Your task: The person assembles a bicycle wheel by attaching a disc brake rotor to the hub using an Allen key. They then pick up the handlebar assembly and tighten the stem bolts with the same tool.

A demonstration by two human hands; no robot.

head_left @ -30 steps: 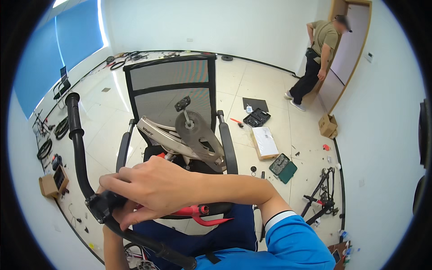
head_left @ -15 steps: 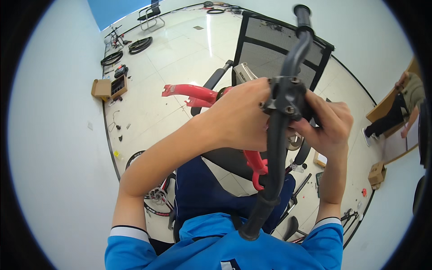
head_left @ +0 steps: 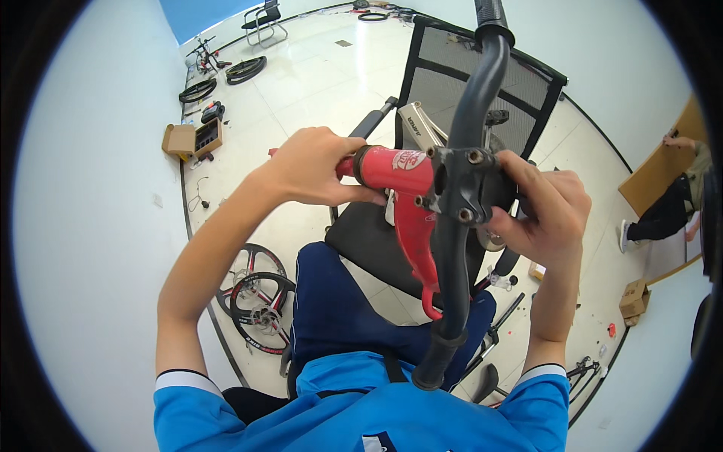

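A black bicycle handlebar [head_left: 456,279] with a grip at each end runs upright through the middle of the view. It is clamped in a black stem [head_left: 456,184] with bolts at its corners. My right hand [head_left: 546,211] is closed round the stem's right side, thumb and fingers pinching it. Left of the stem lies a red bicycle frame [head_left: 410,237], its head tube against the stem's back. My left hand [head_left: 312,166] wraps round the red fork [head_left: 346,167] at the head tube's dark lower ring, the palm hiding most of the fork.
An office chair [head_left: 361,241] carries the frame and a silver crank-like part [head_left: 420,124]. Wheels [head_left: 260,301] lie on the floor by my left leg. An open cardboard box [head_left: 181,143] stands along the left wall. At the far right a person [head_left: 674,196] bends by a wooden panel.
My left hand has moved left from behind the stem to the fork, uncovering the head tube. The handlebar has shifted slightly left and tilted; my right hand stays at the stem.
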